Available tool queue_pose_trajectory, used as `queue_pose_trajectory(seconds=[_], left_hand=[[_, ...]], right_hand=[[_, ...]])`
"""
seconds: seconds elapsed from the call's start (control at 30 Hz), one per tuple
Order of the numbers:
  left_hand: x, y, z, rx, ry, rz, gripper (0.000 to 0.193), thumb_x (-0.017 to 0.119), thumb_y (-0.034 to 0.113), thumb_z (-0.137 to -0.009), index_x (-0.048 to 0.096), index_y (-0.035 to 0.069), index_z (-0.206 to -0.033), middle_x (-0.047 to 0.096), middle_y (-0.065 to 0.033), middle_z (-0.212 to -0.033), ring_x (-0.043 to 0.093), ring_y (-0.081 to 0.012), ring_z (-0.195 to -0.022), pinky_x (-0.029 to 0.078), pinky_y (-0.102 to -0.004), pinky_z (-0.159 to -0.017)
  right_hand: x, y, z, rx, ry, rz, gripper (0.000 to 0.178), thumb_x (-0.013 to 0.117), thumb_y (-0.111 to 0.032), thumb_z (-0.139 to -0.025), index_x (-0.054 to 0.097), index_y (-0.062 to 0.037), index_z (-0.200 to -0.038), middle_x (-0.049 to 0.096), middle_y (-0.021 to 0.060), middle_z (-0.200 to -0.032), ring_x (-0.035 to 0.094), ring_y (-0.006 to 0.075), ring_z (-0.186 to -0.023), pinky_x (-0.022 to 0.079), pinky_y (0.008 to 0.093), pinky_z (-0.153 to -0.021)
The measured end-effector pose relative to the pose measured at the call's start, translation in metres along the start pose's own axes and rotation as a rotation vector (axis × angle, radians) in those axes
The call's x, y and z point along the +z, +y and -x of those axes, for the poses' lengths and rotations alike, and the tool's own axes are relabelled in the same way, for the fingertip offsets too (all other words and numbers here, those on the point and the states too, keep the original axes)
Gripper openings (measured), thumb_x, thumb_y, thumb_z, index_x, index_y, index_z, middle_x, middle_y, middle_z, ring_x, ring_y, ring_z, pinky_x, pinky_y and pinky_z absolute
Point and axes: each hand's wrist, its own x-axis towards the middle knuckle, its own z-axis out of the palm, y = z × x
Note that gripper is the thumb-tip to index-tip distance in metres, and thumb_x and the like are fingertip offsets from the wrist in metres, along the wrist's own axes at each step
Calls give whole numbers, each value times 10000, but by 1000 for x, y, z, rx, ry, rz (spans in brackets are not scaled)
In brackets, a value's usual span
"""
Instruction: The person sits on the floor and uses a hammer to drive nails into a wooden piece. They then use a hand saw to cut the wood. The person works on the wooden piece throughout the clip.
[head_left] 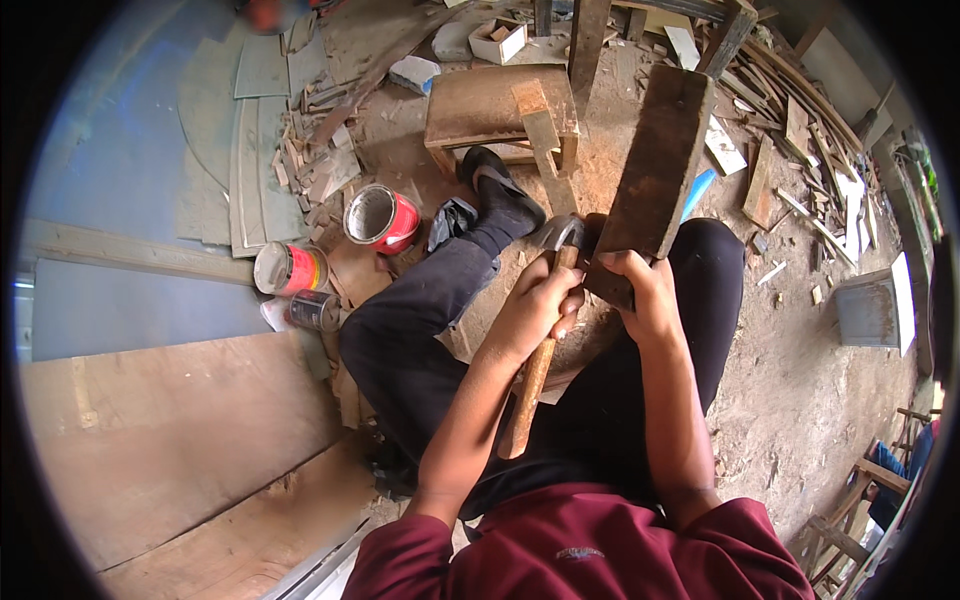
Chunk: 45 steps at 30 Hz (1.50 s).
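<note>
My left hand (540,305) is closed around a hammer (528,395) just below its curved metal head. The worn wooden handle slants down toward my lap. My right hand (645,295) grips the near end of a long, dark wooden block (660,160), its thumb lying on the top face. The block tilts up and away from me over my legs. Hammer head and block end are close together; whether they touch I cannot tell. Beyond them, a light strip of wood (545,145) leans against a low wooden stool (475,100).
Red paint cans (400,222) and a dark can (314,310) stand left of my leg. Plywood (180,430) lies at the lower left. Wood offcuts (800,130) pile up at the far right, near a whitish bin (868,308). Shavings and scraps litter the floor.
</note>
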Motion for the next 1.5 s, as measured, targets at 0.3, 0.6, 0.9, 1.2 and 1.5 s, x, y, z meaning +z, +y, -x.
queue_pose_trajectory(seconds=[0.3,0.6,0.9,1.2,1.5], left_hand=[[-16,6,9,84,40,123,172,522,199,-1008,497,83,-883,398,48,-609,344,-47,-387,277,-221,-364],[-36,2,10,-66,-244,632,159,426,213,-1036,499,73,-1051,325,91,-537,291,-23,-315,282,-201,-364],[-25,-1,3,-161,-466,903,353,388,335,-1006,463,13,-1132,426,-1,-631,390,-77,-363,332,-233,-395],[-8,-12,2,-16,31,350,396,409,389,-962,524,26,-1071,464,-62,-802,510,-163,-589,362,-225,-318],[-22,-15,-2,-73,-121,596,463,404,387,-970,506,-20,-1166,438,-63,-795,460,-149,-568,354,-197,-297]], right_hand=[[19,4,-6,-146,-85,219,433,678,-112,-758,634,27,-1165,654,61,-1024,608,150,-927,498,308,-837],[21,-2,2,-114,-61,100,457,571,-161,-768,613,54,-1169,662,160,-1181,618,199,-1065,483,329,-911],[3,0,5,27,-26,-339,432,541,-227,-879,577,49,-1209,659,209,-1191,648,254,-1062,495,382,-937],[7,-5,9,-29,-107,-366,453,585,-173,-859,554,84,-1232,640,233,-1217,678,268,-974,554,383,-864],[7,3,7,-25,-58,-350,469,576,-171,-853,546,80,-1247,613,248,-1269,667,294,-1007,551,412,-875]])
